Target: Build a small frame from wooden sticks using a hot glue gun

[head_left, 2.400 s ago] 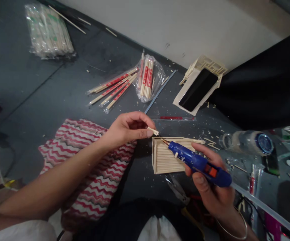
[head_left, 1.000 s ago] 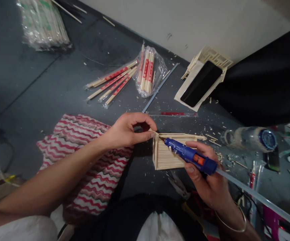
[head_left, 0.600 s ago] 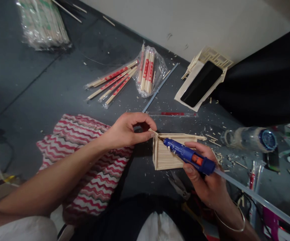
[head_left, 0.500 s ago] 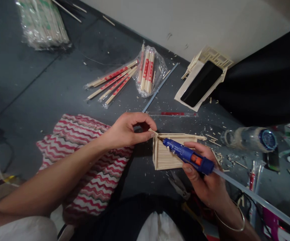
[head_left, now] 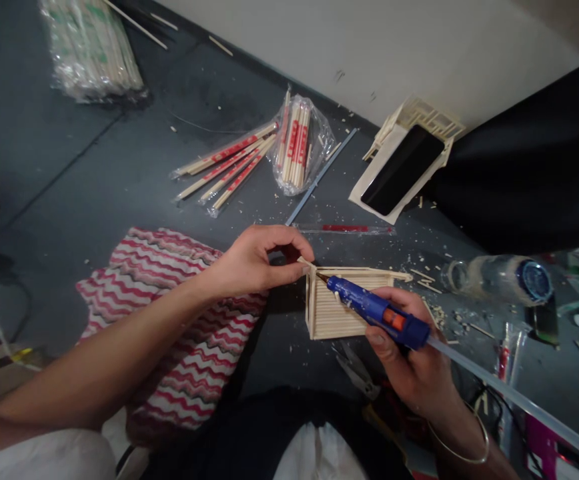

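A small wooden tray made of sticks [head_left: 330, 313] lies on the dark floor in front of me. My left hand [head_left: 257, 260] pinches a short wooden stick piece [head_left: 305, 264] against the tray's upper left corner. My right hand [head_left: 414, 363] grips a blue glue gun [head_left: 377, 312] with an orange trigger. The gun's nozzle points at that same corner, right beside the stick piece. A clear glue stick [head_left: 514, 400] trails from the back of the gun to the lower right.
A red and white zigzag cloth [head_left: 179, 333] lies left of the tray. Wrapped chopsticks [head_left: 229, 167] and a bag of them [head_left: 297, 143] lie further off, another bundle [head_left: 92, 50] at top left. A phone on a stick stand [head_left: 402, 167], a plastic bottle [head_left: 499, 280] and pliers [head_left: 357, 370] are near.
My left hand brought the short stick piece down onto the tray's corner and has held it there. The glue gun shifted slightly, its nozzle staying at that corner.
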A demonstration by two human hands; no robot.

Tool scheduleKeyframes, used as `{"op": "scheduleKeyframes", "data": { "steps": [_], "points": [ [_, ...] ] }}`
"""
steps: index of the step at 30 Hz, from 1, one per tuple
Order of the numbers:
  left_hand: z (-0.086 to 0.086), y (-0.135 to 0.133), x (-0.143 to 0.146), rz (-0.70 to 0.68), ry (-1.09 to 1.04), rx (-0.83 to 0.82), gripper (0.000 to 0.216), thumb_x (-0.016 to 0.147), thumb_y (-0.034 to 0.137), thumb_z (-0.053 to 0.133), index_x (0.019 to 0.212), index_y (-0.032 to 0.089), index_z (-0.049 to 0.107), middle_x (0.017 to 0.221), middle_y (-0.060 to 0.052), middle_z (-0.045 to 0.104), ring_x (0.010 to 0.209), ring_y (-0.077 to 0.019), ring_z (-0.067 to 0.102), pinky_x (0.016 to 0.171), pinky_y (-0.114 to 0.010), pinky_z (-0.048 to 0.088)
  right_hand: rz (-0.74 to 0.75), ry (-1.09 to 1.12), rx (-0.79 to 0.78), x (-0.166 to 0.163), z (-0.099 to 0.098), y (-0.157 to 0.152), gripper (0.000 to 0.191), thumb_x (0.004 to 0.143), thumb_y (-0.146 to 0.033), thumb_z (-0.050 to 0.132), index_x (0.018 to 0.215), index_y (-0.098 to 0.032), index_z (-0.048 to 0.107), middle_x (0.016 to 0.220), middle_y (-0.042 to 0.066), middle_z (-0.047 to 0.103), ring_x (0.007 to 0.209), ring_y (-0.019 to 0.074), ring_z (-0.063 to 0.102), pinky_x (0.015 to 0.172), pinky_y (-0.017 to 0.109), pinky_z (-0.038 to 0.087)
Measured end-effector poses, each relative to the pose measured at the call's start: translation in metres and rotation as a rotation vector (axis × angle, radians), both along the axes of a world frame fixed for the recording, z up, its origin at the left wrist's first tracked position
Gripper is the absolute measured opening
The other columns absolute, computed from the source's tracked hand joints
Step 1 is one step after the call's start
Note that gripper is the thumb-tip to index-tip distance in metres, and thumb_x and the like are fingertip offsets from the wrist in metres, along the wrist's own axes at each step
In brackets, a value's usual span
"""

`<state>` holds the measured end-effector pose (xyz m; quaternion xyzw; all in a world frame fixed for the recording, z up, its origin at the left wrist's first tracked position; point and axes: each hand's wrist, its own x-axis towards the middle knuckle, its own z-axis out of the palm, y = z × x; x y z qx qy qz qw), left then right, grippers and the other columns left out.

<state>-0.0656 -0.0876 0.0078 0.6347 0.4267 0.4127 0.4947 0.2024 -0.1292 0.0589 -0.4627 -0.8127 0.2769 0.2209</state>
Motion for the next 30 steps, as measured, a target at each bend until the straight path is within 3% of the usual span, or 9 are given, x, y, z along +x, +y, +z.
{"op": "scheduleKeyframes", "data": {
  "steps": [5,15,21,26,30],
  "points": [
    [-0.0001,-0.0004,-0.0002,0.004,0.005,-0.006,0.006,0.084,0.021,0.069,0.084,0.016,0.072,0.081,-0.004,0.074,0.074,-0.0138,0.067,0.072,-0.025,0.055,-0.008,-0.009,0.019,0.0006,-0.0007,-0.0007,0.025,0.105,-0.042,0.053,0.124,-0.026,0.052,0.091,-0.001,0.071,0.069,0.0140,0.069,0.062,0.023,0.056],
    [0.0005,-0.0003,-0.0002,-0.008,0.015,-0.009,0.006,0.085,0.022,0.069,0.084,0.016,0.072,0.082,-0.004,0.073,0.074,-0.0143,0.067,0.071,-0.026,0.055,-0.010,-0.058,0.062,-0.0033,0.0000,0.0000,0.026,0.105,-0.048,0.049,0.116,-0.025,0.054,0.085,0.001,0.066,0.065,0.0176,0.068,0.055,0.028,0.053],
    [0.0011,-0.0002,-0.0004,-0.007,0.013,-0.013,0.006,0.085,0.022,0.070,0.084,0.017,0.072,0.081,-0.004,0.074,0.074,-0.0146,0.067,0.071,-0.026,0.056,-0.022,-0.050,0.073,-0.0035,0.0011,0.0004,0.020,0.102,-0.042,0.055,0.116,-0.028,0.055,0.088,0.001,0.068,0.068,0.0193,0.068,0.057,0.029,0.054],
    [0.0014,-0.0005,-0.0002,-0.009,0.015,-0.013,0.005,0.084,0.021,0.070,0.084,0.016,0.072,0.081,-0.005,0.074,0.074,-0.0142,0.067,0.072,-0.025,0.056,-0.043,-0.024,0.019,-0.0032,0.0030,0.0004,0.024,0.098,-0.041,0.060,0.119,-0.030,0.057,0.095,0.005,0.070,0.078,0.0250,0.072,0.056,0.032,0.055],
    [0.0004,-0.0001,-0.0005,-0.006,0.010,-0.017,0.006,0.084,0.021,0.070,0.083,0.016,0.072,0.081,-0.005,0.074,0.073,-0.0143,0.067,0.071,-0.025,0.056,-0.055,-0.010,-0.011,-0.0004,0.0016,-0.0030,0.027,0.099,-0.040,0.059,0.123,-0.027,0.058,0.099,0.006,0.071,0.080,0.0233,0.073,0.059,0.031,0.058]
  ]
}}
